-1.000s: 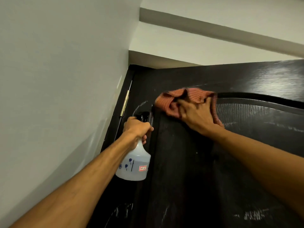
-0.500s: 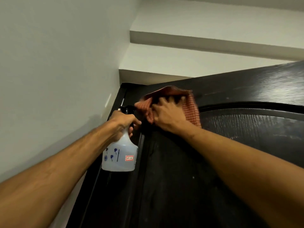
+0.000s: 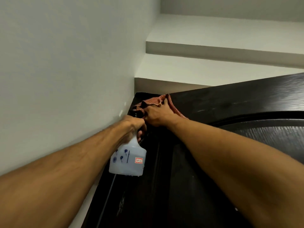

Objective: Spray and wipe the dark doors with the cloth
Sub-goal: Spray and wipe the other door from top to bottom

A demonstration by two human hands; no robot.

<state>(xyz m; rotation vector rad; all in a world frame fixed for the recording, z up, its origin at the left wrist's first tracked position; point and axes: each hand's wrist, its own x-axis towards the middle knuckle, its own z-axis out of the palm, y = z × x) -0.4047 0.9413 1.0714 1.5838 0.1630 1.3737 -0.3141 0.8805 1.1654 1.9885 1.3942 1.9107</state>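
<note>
Cloth pressed on dark door corner by right hand, left hand gripping spray bottle

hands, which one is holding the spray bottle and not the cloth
The left hand grips the neck of the spray bottle; the right hand presses the reddish cloth on the dark door's top corner.

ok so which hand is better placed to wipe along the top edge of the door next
Right. The right hand already presses the cloth against the door at its top corner. The left hand is busy with its grip around the spray bottle neck.
</note>
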